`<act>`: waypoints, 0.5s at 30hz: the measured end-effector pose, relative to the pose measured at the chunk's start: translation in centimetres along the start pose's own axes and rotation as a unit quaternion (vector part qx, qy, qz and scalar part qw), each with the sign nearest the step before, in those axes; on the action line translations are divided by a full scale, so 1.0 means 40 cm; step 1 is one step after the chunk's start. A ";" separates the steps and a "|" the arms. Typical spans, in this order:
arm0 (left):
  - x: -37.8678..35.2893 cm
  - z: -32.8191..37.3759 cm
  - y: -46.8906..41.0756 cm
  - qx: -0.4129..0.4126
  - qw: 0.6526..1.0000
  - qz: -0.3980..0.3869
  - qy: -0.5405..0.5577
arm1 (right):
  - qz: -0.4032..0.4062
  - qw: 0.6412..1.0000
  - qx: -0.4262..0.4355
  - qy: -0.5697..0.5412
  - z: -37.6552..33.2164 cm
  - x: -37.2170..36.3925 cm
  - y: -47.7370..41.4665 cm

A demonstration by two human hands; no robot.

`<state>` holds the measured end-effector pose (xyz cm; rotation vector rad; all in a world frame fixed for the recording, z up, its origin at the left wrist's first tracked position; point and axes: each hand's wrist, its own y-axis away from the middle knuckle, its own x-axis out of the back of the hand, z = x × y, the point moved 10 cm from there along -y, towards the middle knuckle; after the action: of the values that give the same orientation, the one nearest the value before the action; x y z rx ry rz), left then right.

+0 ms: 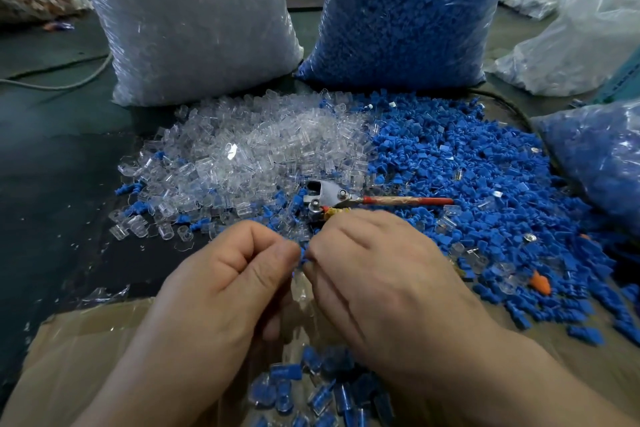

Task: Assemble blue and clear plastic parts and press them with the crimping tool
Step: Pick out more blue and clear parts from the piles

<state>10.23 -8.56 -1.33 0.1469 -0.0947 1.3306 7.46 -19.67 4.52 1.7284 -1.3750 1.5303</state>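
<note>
1. Can make out only a sliver of the blue part [302,256], buried between the fingertips of the left hand [225,281] and right hand [374,274].
2. Can't see the lower handle of the crimping tool [327,197], tucked behind the right hand.
3. Chopped by the top edge: clear bag [187,21] and blue bag [405,10].
4. Blurred at bottom centre: assembled pieces [311,392].

**Plastic, film, metal, cardboard**

The clear parts [249,149] are glossy, glassy plastic. The blue parts [467,177] are matt plastic, as is the blue part [302,257] pinched between the left hand [221,281] and right hand [374,274]. The crimping tool [367,200] has a bare, shiny metal head and a worn red-coated handle. The bags [194,21] are crinkled glossy film. The box [69,357] is matt brown cardboard.
</note>
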 end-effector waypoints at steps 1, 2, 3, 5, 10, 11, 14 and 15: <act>-0.004 0.006 0.002 -0.018 1.000 -0.013 0.018 | -0.014 0.995 -0.052 -0.082 0.017 -0.004 0.003; -0.012 0.018 0.008 -0.045 0.998 -0.030 0.034 | -0.039 0.973 -0.110 -0.197 0.034 -0.015 0.012; -0.021 0.036 0.017 -0.084 0.995 -0.047 0.036 | -0.063 0.916 -0.170 -0.359 0.046 -0.039 0.023; -0.032 0.080 0.038 -0.163 0.984 -0.064 -0.019 | -0.117 0.804 -0.266 -0.518 0.063 -0.077 0.052; 0.009 0.082 0.021 -0.145 0.944 -0.045 -0.294 | -0.090 0.966 -0.204 -0.128 0.118 -0.037 0.037; 0.007 0.066 0.016 -0.118 0.933 -0.060 -0.335 | -0.075 0.977 -0.191 -0.052 0.124 -0.026 0.037; -0.021 0.031 0.019 -0.085 0.900 -0.114 -0.413 | -0.063 0.978 -0.187 0.061 0.138 -0.030 0.041; -0.031 0.030 0.021 -0.088 0.893 -0.126 -0.422 | -0.062 0.978 -0.185 0.076 0.140 -0.036 0.039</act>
<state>9.14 -9.77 -0.30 0.5605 -0.9035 0.9124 8.88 -24.44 1.18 1.4110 -1.3464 1.2193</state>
